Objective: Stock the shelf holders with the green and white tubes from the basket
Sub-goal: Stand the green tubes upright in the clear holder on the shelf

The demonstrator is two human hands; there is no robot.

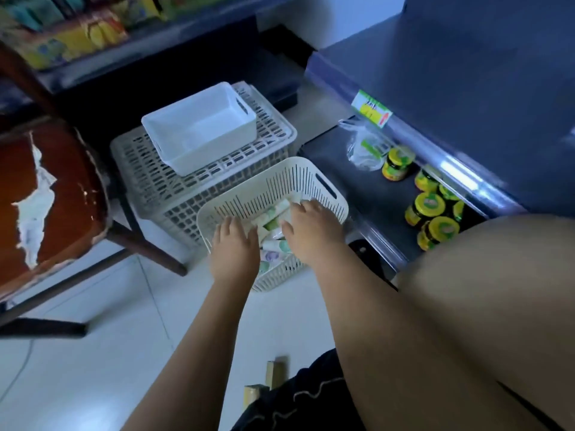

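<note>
A white solid plastic bin with cut-out handles [199, 126] sits on top of a large cream lattice crate [155, 181], which stands on the pale tiled floor [93, 353]. To the left is a brown chair with a worn, peeling seat [46, 197] and dark legs. Behind it, a dark upper shelf carries blurred yellow and orange packets [71, 35]. On the right, a low dark shelf board [329, 157] holds a cluster of small jars with yellow and green lids [429, 206], and a crumpled clear plastic bag [364, 147] lies just beside them. A green and yellow price tag [371, 108] hangs on the rail of the blue shelf above. Two small wooden blocks [275, 373] lie on the floor at the near edge.
</note>
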